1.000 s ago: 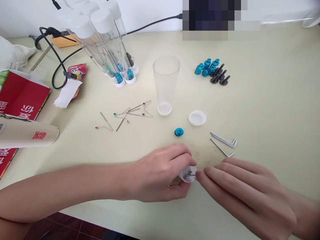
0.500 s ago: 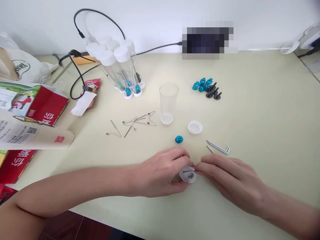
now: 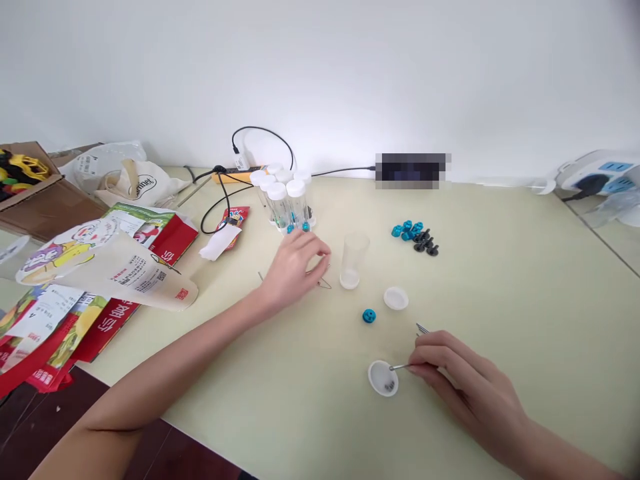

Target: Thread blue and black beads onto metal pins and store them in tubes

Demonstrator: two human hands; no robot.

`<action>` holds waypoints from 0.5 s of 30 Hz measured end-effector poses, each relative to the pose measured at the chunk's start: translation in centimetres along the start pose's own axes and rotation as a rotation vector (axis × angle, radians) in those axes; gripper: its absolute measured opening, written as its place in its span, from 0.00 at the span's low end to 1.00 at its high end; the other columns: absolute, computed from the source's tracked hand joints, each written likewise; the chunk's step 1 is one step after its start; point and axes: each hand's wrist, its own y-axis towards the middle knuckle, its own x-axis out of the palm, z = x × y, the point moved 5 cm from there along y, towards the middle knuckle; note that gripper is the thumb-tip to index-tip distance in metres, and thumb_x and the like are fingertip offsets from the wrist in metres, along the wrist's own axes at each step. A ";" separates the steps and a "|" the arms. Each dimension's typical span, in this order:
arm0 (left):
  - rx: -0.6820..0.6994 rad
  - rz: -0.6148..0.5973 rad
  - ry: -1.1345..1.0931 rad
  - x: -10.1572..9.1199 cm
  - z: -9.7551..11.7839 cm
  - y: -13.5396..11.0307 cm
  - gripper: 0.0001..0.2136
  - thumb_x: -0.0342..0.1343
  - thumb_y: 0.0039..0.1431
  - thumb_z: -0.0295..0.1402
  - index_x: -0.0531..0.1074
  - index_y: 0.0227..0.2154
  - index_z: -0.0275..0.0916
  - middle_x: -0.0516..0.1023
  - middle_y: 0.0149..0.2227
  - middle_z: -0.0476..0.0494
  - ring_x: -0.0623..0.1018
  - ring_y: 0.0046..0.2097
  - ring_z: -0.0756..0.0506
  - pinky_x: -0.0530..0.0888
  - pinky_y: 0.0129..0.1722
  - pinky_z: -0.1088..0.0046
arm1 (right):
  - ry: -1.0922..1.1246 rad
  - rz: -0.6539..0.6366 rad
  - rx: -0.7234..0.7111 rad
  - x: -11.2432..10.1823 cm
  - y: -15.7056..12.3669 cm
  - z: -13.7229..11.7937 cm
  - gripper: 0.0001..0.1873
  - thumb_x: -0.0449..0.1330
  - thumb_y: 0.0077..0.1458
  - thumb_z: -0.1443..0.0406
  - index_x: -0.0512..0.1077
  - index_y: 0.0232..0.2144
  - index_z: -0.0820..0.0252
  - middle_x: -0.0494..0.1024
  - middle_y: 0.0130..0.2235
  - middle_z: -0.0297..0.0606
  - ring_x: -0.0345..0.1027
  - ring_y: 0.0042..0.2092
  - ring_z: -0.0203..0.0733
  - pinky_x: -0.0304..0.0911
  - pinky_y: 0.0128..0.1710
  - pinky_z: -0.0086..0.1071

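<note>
My left hand hovers over the bent wire pins on the table, fingers curled down onto them; whether it grips one is hidden. My right hand pinches a thin metal hex key whose tip reaches over a small white cap holding tiny dark screws. A blue knob and a second white cap lie between the hands. An open clear tube stands just right of my left hand.
Several capped clear tubes stand at the back with a black cable. Blue and black knobs are piled right of the open tube. More hex keys lie by my right hand. Red cartons and papers crowd the left.
My left hand has let go of the small white cap and reached up and left to the wire pins. The right hand stays by the cap. The camera has tilted up, showing more wall.
</note>
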 end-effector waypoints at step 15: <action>-0.119 -0.456 0.210 2.5 -2.1 -0.5 0.08 0.43 0.56 0.21 0.64 0.26 0.37 0.70 0.29 0.42 0.68 0.33 0.43 0.64 0.31 0.68 | 0.033 0.011 0.001 0.0 0.2 -0.2 0.09 0.47 0.62 0.72 0.64 0.35 0.57 0.68 0.32 0.35 0.62 0.27 0.34 0.59 0.24 0.28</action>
